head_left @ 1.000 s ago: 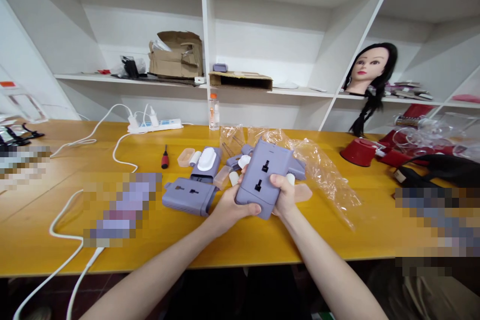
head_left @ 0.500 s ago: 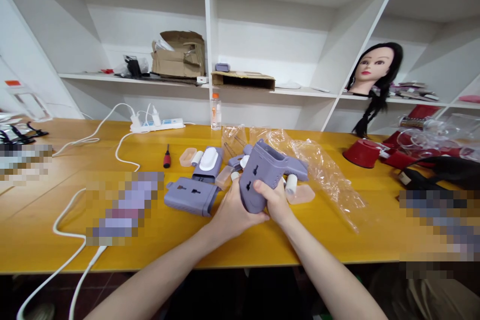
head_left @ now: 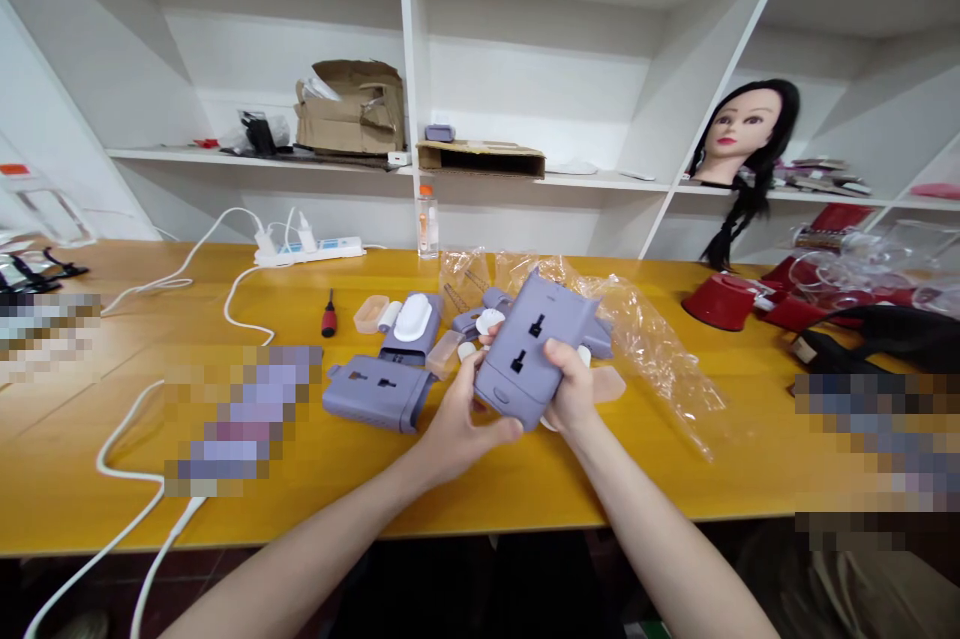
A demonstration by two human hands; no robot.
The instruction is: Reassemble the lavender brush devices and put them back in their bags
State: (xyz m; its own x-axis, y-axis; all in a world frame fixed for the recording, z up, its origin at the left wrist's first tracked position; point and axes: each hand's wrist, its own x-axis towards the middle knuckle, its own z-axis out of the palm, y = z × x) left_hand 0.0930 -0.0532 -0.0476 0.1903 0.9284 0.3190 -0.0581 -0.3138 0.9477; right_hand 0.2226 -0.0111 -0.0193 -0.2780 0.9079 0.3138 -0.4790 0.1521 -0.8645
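Observation:
Between both hands, a purple plastic housing (head_left: 541,324) is raised above the table, its flat face with two keyhole slots turned up toward me. My right hand (head_left: 573,394) grips its right side, thumb on the slotted face and fingers hidden beneath. My left hand (head_left: 461,424) is closed about the lower left edge, thumb along the bottom end. A similar purple housing (head_left: 375,393) lies to the left, slots up. Behind that one rests another purple part with a white oval piece (head_left: 412,318) on it. Small purple and white parts, including a white disc (head_left: 490,321), lie behind the held housing.
Clear plastic wrap (head_left: 660,369) spreads to the right, near a translucent peach cup (head_left: 606,384). A red-handled screwdriver (head_left: 328,317), a power strip (head_left: 322,250) and white cables are at left. Red items (head_left: 716,302) stand at right. A bottle (head_left: 427,224) stands before the shelves.
The housing has been turned in my hands: its open upper end faced me before, and now its slotted face shows more squarely. The other parts stay put; my view has shifted slightly.

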